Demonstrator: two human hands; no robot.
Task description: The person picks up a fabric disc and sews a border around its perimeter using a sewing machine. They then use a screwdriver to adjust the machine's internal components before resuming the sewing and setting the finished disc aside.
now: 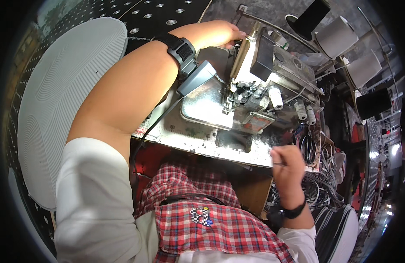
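An overlock sewing machine (255, 65) stands on the worktable in front of me, its lamp lighting the metal plate (202, 105) by the needle area. My left arm stretches across the left side, and my left hand (226, 36) is at the machine's far end. Its fingers are bent close together against the machine's edge; what they hold, if anything, cannot be made out. My right hand (288, 164) is at the table's front edge, right of the lit plate. It is slightly blurred, with fingers curled and thumb pressed to them; any held thing is too small to name.
A large pale ribbed oval pad (73, 105) lies at the left on a black perforated surface (152, 15). Thread cones (338, 37) stand at the upper right. Tangled strips (290, 190) hang below the table's right end. A black cable (161, 118) runs from my left wrist device.
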